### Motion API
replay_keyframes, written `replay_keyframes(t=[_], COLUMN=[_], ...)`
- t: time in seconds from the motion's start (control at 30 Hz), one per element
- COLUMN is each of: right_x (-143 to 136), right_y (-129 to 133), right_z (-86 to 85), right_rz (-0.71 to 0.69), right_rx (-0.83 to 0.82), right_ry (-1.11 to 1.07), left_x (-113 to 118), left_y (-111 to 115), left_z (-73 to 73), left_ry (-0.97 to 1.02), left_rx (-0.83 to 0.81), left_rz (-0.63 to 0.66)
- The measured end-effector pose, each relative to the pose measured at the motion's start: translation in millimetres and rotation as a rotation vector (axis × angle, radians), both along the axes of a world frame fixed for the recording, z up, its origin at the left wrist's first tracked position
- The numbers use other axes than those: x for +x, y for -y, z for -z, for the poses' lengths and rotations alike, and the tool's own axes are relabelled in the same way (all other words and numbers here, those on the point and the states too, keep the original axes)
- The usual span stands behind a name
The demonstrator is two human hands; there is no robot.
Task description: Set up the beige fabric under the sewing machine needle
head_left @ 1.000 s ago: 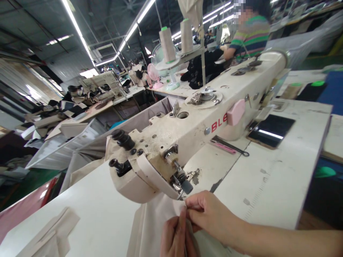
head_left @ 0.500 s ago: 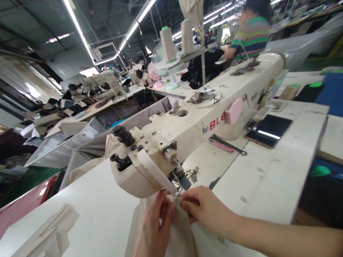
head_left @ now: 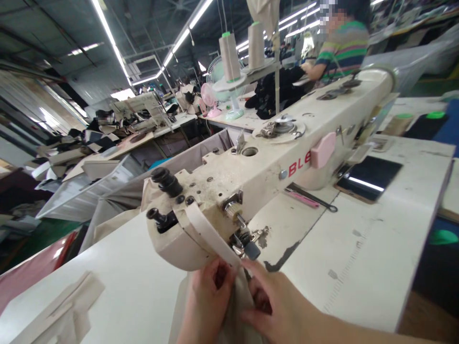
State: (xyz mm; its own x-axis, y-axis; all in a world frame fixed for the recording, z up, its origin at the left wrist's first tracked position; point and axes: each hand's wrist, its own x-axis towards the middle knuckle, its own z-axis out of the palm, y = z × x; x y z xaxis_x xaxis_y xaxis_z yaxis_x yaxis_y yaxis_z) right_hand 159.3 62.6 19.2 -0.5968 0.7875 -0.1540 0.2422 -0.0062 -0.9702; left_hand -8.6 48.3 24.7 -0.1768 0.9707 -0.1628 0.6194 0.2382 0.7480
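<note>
Two bare hands, the left hand (head_left: pixel 206 301) and right hand (head_left: pixel 278 308); right forearm bare, no sleeve, rings or gloves.

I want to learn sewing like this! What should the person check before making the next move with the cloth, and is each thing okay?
1. Both hands, left hand and right hand, hold the beige cloth: ok.
2. Cloth edge sits under the sewing machine head: ok.
3. Fingers clear of the needle: cannot tell, the needle is hidden.
4. Thread cones stand upright: ok.
5. Phone and pink tool lie away from the cloth: ok.
</note>
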Motion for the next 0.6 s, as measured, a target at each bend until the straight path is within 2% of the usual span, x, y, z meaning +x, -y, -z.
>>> replay_keyframes(t=[0.1,0.27,0.4,0.5,0.6], right_x=[6.6,10.7,9.1,8.1,5.7], right_y=[1.3,-18.0,-25.0,-24.2,-24.5], right_z=[-3.6,-14.4,-16.1,-13.1,-9.0], right_rz=[-0.094,-0.153,-0.185,-0.209,-0.198], right_rx=[0.023,-0.043,-0.057,-0.122,-0.114], right_ry=[0.099,-0.068,-0.126,-0.158,-0.143], left_x=[8.1,15.2,15.4,15.4,15.2], left_y=[-3.9,-12.9,-16.5,-15.8,-15.9], left_z=[-2.7,-10.4,-11.0,-9.7,-8.4], left_ry=[-0.051,-0.085,-0.076,-0.053,-0.045], left_rx=[-0.073,-0.195,-0.187,-0.158,-0.097], left_rz=[-0.118,-0.200,-0.229,-0.233,-0.243])
